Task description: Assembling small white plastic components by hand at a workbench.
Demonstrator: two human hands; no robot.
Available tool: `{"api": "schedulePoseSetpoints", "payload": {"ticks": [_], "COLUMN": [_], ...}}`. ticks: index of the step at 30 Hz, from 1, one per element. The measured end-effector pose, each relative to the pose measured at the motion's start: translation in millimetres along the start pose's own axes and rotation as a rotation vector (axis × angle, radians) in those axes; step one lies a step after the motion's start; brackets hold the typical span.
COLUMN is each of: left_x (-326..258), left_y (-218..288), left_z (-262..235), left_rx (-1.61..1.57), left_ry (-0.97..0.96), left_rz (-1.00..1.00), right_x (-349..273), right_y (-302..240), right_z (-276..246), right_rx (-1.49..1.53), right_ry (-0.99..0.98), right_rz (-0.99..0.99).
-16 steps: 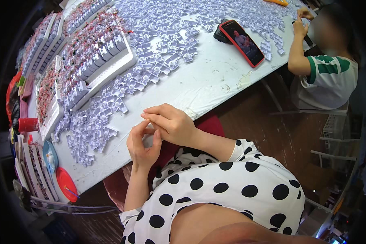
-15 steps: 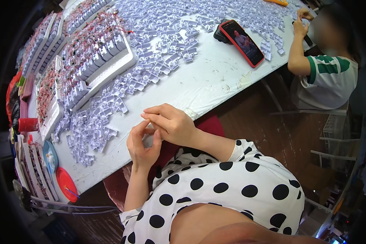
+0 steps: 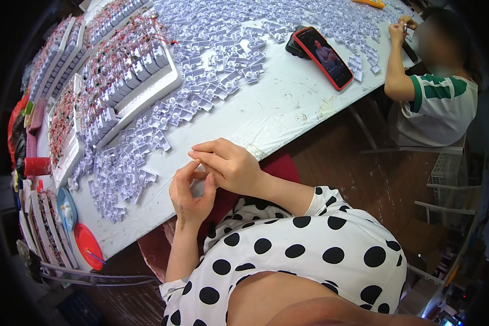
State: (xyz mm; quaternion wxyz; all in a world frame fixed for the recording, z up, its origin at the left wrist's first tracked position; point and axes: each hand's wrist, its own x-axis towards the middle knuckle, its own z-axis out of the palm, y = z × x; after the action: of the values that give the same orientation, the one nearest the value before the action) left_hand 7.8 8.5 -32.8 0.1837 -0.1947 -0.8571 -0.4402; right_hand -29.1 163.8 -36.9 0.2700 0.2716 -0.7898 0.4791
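My left hand (image 3: 192, 196) and my right hand (image 3: 229, 166) meet over the near edge of the table. Their fingertips touch or nearly touch. Both have curled fingers; the left thumb points up beside the right palm. A pale patch shows between the left thumb and fingers, but whether it is a part or the background I cannot make out. Anything pinched by the right fingers is hidden behind them. Closest to the hands lie loose white plastic housings (image 3: 126, 176), small and open-topped with round recesses, spread left and up across the table.
White foam trays (image 3: 171, 81) at the left hold rows of housings with red wires. A red-cased phone (image 3: 325, 58) leans on a black stand. A red dish (image 3: 88, 245) and blue dish (image 3: 66, 209) sit at the left corner. Another person (image 3: 437, 108) works at the right.
My hands keep the same pose and place. The other person's hands at the right have shifted slightly, and a small pale thing shows in their fingers.
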Motion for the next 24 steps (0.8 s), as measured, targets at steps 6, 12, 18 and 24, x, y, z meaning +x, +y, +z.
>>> {"api": "schedulePoseSetpoints", "payload": {"ticks": [6, 12, 18, 24], "left_x": [0.6, 0.7, 0.0, 5.2], "left_y": [-0.2, 0.0, -1.2, -1.9], "left_z": [0.4, 0.5, 0.6, 5.7], "left_rx": [0.011, 0.012, 0.002, 0.024], "left_ry": [0.009, 0.011, 0.005, 0.087], "left_rz": [0.017, 0.018, 0.016, 0.088], "right_x": [0.3, 0.4, 0.6, 0.4], "right_y": [-0.2, 0.3, 0.1, 0.3], "right_z": [-0.2, 0.3, 0.4, 0.4], "right_rx": [0.006, 0.006, 0.001, 0.002], "right_ry": [0.004, 0.009, 0.013, 0.008], "right_rz": [-0.003, -0.009, -0.009, -0.009]}}
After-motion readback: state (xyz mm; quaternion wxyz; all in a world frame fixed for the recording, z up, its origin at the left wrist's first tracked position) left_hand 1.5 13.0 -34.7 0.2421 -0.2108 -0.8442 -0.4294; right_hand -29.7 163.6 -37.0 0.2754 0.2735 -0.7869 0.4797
